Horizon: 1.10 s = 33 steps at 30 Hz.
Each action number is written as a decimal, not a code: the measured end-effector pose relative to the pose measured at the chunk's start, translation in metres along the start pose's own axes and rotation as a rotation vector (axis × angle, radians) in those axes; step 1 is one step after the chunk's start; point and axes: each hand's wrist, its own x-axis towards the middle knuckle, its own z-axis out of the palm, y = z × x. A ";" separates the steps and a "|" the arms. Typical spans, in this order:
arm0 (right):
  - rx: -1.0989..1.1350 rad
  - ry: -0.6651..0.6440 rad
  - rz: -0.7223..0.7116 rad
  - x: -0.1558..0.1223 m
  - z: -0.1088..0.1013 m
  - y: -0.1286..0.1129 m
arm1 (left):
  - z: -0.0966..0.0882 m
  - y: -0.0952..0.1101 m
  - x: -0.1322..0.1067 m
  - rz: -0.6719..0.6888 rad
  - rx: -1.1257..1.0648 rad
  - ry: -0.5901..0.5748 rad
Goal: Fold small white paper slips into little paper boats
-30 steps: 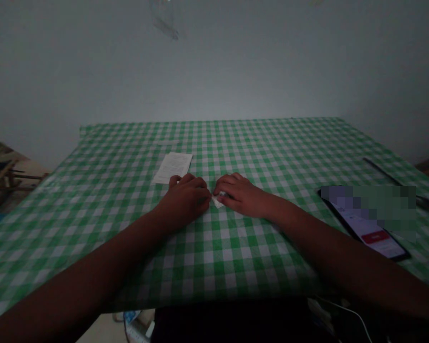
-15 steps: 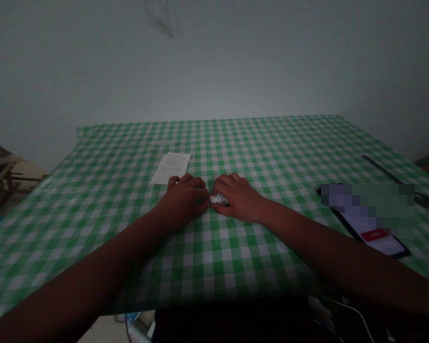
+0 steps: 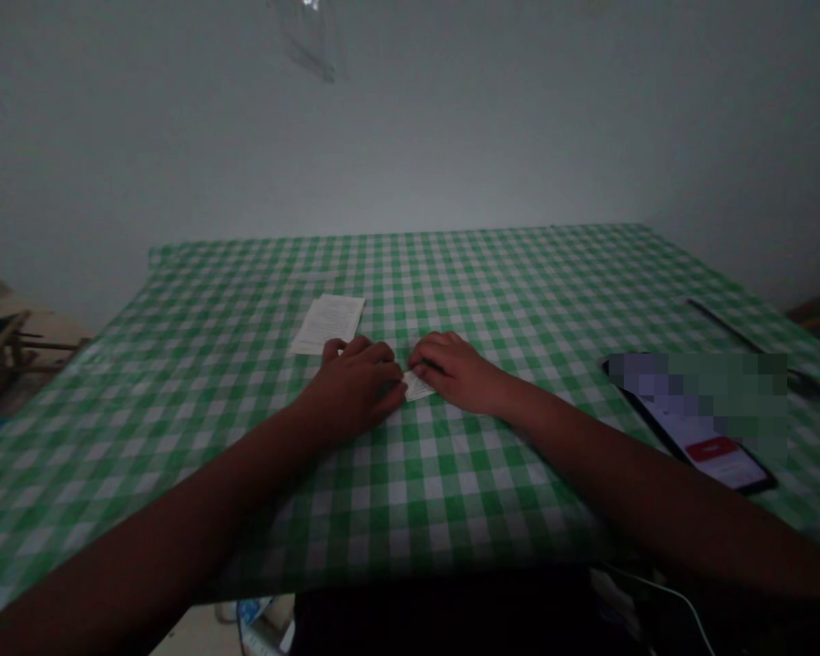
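A small piece of printed paper [image 3: 418, 386] lies low on the checked tablecloth, between my two hands. My left hand [image 3: 356, 381] is curled, with its thumb and fingertips closed on the paper's left edge. Over the paper's upper right part, my right hand [image 3: 455, 369] has its fingers bent and its thumb pressed on the sheet. The hands hide much of the paper, so its full shape does not show. Just beyond my left hand rests a stack of printed paper sheets [image 3: 331, 321].
The green-and-white checked tablecloth [image 3: 492, 292] covers the table up to a pale wall [image 3: 478, 118]. To the right lie a phone [image 3: 738, 466] with a lit screen and a dark thin object [image 3: 721, 322], partly blurred out. A white cable [image 3: 680, 597] hangs below the table edge.
My right thumb has moved up onto the paper. The paper, raised and crumpled-looking before, now looks flatter between my hands. The left hand has barely shifted.
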 end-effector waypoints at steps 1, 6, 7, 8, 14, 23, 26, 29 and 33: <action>0.009 0.010 0.014 0.000 0.001 0.001 | 0.002 0.000 0.001 -0.008 -0.001 0.010; -0.004 0.029 0.043 0.000 0.003 0.001 | 0.010 -0.001 0.003 -0.052 0.006 0.036; -0.011 0.030 0.048 0.000 0.003 0.000 | 0.010 -0.001 0.003 -0.059 0.009 0.042; -0.018 0.031 0.053 0.000 0.004 0.000 | 0.010 -0.001 0.002 -0.062 0.011 0.047; -0.039 0.073 0.126 0.001 0.007 0.000 | 0.008 0.000 0.002 -0.064 0.019 0.042; -0.060 0.166 0.234 0.003 0.000 0.019 | 0.008 0.000 0.002 -0.081 -0.017 0.038; -0.031 0.175 0.176 0.002 -0.003 0.018 | 0.008 0.001 0.001 -0.083 -0.023 0.042; -0.026 0.170 0.156 0.000 -0.003 0.013 | 0.008 0.001 0.001 -0.086 -0.026 0.052; -0.112 0.158 0.217 -0.002 0.002 0.007 | 0.011 0.000 0.002 -0.092 -0.033 0.052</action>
